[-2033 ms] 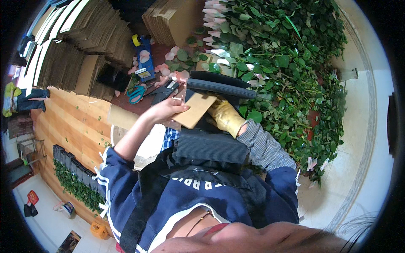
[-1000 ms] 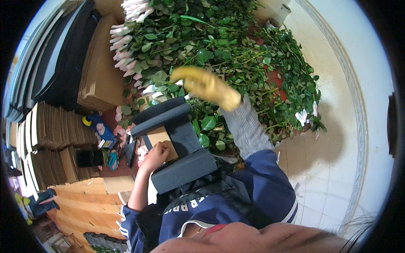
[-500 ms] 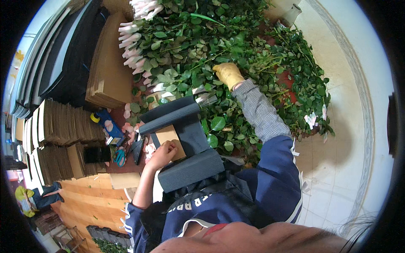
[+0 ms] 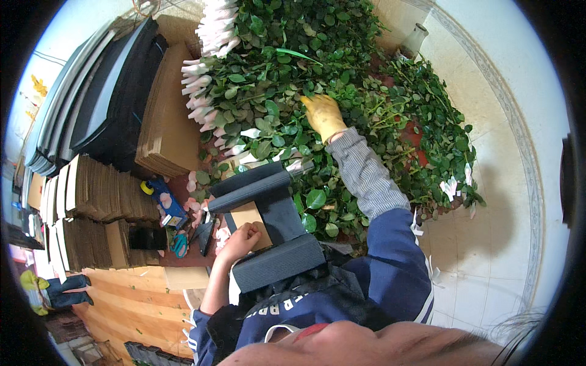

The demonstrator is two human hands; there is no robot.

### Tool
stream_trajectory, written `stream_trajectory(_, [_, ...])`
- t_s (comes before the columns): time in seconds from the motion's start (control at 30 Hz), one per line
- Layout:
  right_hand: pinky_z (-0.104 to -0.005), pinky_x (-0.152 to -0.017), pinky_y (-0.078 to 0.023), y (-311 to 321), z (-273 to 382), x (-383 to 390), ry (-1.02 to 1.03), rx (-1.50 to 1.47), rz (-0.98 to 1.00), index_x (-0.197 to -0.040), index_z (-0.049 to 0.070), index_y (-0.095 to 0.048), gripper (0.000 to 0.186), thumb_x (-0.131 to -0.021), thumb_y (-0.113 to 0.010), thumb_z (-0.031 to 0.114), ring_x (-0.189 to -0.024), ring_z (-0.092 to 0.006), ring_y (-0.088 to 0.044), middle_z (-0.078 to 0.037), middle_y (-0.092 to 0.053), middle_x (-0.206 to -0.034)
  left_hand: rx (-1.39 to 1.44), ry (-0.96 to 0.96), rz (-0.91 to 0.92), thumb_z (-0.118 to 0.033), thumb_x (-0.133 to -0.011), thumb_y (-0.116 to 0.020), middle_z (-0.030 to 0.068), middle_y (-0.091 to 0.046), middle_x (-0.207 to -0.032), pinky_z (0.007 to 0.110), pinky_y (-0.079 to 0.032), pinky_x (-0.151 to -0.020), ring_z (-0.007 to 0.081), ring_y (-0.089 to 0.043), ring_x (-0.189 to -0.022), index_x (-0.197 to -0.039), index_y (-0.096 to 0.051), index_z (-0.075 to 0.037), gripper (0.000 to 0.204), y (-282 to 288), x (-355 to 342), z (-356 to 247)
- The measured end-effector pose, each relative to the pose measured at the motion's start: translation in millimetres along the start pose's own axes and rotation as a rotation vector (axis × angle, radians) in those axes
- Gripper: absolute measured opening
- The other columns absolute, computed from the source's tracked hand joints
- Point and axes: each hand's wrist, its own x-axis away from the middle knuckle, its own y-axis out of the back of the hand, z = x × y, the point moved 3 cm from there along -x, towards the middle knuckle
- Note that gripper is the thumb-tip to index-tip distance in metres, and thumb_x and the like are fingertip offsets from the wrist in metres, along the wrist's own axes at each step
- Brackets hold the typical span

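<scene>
My left hand (image 4: 243,240) rests with curled fingers on a small brown cardboard piece (image 4: 246,215); whether it pinches anything under the fingers is hidden. The cardboard lies on dark corrugated sheeting (image 4: 279,208), whose two raised rolls flank it in front of my body. Farther out, my right hand (image 4: 323,117), in a yellow glove, reaches into a big heap of leafy green rose stems (image 4: 287,79). Leaves hide part of its fingers, so its grip does not show. Pale pink, wrapped-looking flower heads (image 4: 198,91) line the heap's left side.
Left of the sheeting lie teal-handled scissors (image 4: 180,245), a blue tape dispenser (image 4: 171,204) and scattered pink petals (image 4: 196,205). Stacks of cardboard (image 4: 101,189) and tall dark sheets (image 4: 119,91) stand beyond. Another person (image 4: 55,291) is at the far left. White tiled floor (image 4: 470,262) lies at right.
The view has shifted, so the heap and stacks sit lower in it. My gloved right hand has moved farther out over the leaves. My left hand stays on the cardboard.
</scene>
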Motion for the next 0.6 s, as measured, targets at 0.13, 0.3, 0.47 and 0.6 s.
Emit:
stream_trajectory(0.13, [-0.0412, -0.093, -0.049, -59, -26, 6, -0.014, 0.151, 0.276, -0.116, 0.010, -0.065, 0.027, -0.092, -0.060, 0.023, -0.112, -0.0264, -0.064, -0.010, -0.068, -0.121, -0.043, 0.005, 0.015, -0.027, -0.095, -0.065, 0.0119, -0.067, -0.092, 0.032, -0.051, -0.075, 0.0184, -0.063, -0.083, -0.107, -0.060, 0.004, 0.033, 0, -6, -9])
stream_trajectory(0.3, [-0.0355, -0.073, -0.055, -53, 2, 79, -0.237, 0.195, 0.403, -0.103, 0.013, -0.072, 0.020, -0.093, -0.062, 0.027, -0.090, -0.0232, -0.071, -0.008, -0.073, -0.100, -0.082, 0.051, -0.007, -0.026, -0.095, -0.065, 0.0125, -0.067, -0.093, 0.031, -0.052, -0.078, 0.0183, -0.064, -0.085, -0.108, -0.060, 0.004, 0.033, -1, 2, -15])
stream_trajectory(0.47, [-0.0422, -0.091, -0.053, -59, -29, 57, -0.340, -0.106, 0.490, -0.119, 0.009, -0.067, 0.036, -0.095, -0.058, 0.034, -0.103, -0.0294, -0.068, -0.011, -0.072, -0.112, -0.035, -0.007, -0.009, -0.024, -0.095, -0.065, 0.0136, -0.068, -0.093, 0.032, -0.053, -0.077, 0.0199, -0.065, -0.084, -0.107, -0.060, 0.004, 0.031, -1, -4, -5])
stream_trajectory(0.6, [-0.0428, -0.087, -0.055, 19, 8, 1, -0.208, -0.076, 0.426, -0.128, 0.004, -0.057, 0.048, -0.093, -0.063, 0.036, -0.099, -0.0304, -0.068, -0.018, -0.069, -0.107, -0.018, 0.037, -0.011, -0.024, -0.095, -0.065, 0.0161, -0.068, -0.094, 0.035, -0.053, -0.077, 0.0237, -0.068, -0.084, -0.105, -0.060, 0.004, 0.030, -1, 5, -10])
